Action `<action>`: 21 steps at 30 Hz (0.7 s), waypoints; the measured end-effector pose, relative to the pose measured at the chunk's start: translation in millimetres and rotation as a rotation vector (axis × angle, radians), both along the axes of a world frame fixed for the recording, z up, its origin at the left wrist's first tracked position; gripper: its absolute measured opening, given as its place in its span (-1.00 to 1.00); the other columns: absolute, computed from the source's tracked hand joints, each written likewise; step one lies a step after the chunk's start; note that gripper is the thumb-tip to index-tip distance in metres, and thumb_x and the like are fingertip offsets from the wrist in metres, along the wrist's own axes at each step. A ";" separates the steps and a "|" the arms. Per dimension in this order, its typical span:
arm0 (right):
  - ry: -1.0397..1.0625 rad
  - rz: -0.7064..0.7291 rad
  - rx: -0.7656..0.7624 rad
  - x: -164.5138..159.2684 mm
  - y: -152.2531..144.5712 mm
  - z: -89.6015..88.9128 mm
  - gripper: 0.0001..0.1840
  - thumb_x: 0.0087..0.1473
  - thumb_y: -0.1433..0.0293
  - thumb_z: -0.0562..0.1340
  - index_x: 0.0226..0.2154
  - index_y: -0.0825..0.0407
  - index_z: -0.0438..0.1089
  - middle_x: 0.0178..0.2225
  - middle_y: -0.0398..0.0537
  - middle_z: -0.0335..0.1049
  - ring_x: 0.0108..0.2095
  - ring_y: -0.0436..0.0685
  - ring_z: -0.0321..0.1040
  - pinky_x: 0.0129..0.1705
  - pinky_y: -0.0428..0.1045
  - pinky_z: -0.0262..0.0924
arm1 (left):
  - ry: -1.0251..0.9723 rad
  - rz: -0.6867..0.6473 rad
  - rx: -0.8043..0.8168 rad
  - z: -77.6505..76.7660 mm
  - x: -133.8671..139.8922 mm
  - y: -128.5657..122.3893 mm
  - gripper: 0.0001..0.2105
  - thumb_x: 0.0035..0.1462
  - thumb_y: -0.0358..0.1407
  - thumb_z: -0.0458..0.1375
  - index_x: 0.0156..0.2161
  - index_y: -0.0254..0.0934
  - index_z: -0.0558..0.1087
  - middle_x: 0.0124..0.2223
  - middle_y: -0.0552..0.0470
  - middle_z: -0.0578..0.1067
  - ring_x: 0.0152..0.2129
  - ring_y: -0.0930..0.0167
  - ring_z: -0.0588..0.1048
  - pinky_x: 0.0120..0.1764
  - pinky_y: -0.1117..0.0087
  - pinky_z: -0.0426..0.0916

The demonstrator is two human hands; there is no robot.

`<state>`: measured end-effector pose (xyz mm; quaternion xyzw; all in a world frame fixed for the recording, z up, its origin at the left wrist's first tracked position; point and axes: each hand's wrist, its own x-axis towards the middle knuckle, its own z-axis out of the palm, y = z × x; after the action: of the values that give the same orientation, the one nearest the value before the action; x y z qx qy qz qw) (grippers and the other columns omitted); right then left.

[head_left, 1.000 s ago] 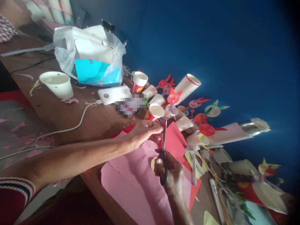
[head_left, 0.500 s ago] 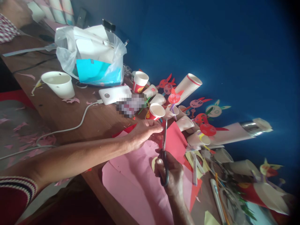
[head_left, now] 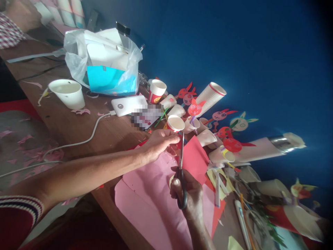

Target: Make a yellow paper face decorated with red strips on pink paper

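Observation:
My left hand (head_left: 162, 142) is closed, thumb and fingers pinched on what looks like red paper just left of the blades; the piece is mostly hidden. My right hand (head_left: 191, 194) grips the black handles of a pair of scissors (head_left: 181, 156), thumb through one loop. The scissors point away from me, their tips beside my left fingertips. Behind the blades, to the right, lies a red paper sheet (head_left: 196, 156). Beneath both hands spreads a large pink paper sheet (head_left: 145, 198).
Paper cups (head_left: 176, 123) with red paper animal faces (head_left: 232, 145) crowd the far side by the blue wall. A white power bank (head_left: 129, 105), phone (head_left: 147, 118), cup (head_left: 68, 93) and plastic bag (head_left: 76, 52) stand left. Another person's checked sleeve (head_left: 10, 33) shows upper left.
The view has shifted slightly, moving the table things a little to the right. Both hands keep nearly the same pose, with the scissors still beside my left fingers.

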<state>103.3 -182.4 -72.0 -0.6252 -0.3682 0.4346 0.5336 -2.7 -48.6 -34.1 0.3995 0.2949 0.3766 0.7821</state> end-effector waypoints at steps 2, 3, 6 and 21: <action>0.015 0.021 -0.006 1.6 -0.8 0.2 -0.57 -0.16 0.16 0.38 -0.25 0.08 0.43 -0.68 -0.28 0.26 -0.73 -0.09 0.12 -0.69 -0.14 0.14 | 0.012 -0.012 -0.003 2.5 -0.9 0.4 -0.91 -0.06 -0.41 0.16 -0.53 -0.36 0.35 -0.58 0.11 0.34 -0.67 0.53 0.36 -0.59 0.49 0.34; 0.019 0.031 -0.010 2.4 -1.0 0.8 -0.58 -0.15 0.17 0.38 -0.25 0.07 0.43 -0.68 -0.28 0.26 -0.72 -0.09 0.13 -0.69 -0.14 0.13 | 0.018 -0.023 -0.004 3.6 -1.3 0.3 -0.91 -0.06 -0.41 0.15 -0.53 -0.36 0.35 -0.58 0.10 0.34 -0.67 0.53 0.38 -0.59 0.49 0.34; 0.009 0.061 -0.002 4.3 -1.6 2.9 -0.61 -0.11 0.19 0.36 -0.25 0.07 0.42 -0.70 -0.28 0.24 -0.71 -0.08 0.13 -0.68 -0.15 0.08 | 0.032 -0.051 -0.012 5.7 -2.1 0.2 -0.90 -0.06 -0.43 0.15 -0.54 -0.36 0.35 -0.59 0.10 0.35 -0.66 0.50 0.40 -0.61 0.50 0.33; -0.113 0.095 0.003 9.1 -5.1 7.1 -0.55 -0.09 0.09 0.32 -0.23 0.08 0.40 -0.75 -0.30 0.19 -0.74 -0.11 0.01 -0.67 -0.15 -0.06 | -0.029 -0.132 -0.021 2.2 -4.4 6.0 -0.93 -0.07 -0.45 0.17 -0.53 -0.40 0.39 -0.58 0.07 0.37 -0.64 0.49 0.43 -0.59 0.49 0.40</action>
<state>112.4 -187.5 -64.9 -0.6298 -0.4277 0.4227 0.4917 -7.1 -42.6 -31.9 0.4043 0.2603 0.3268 0.8137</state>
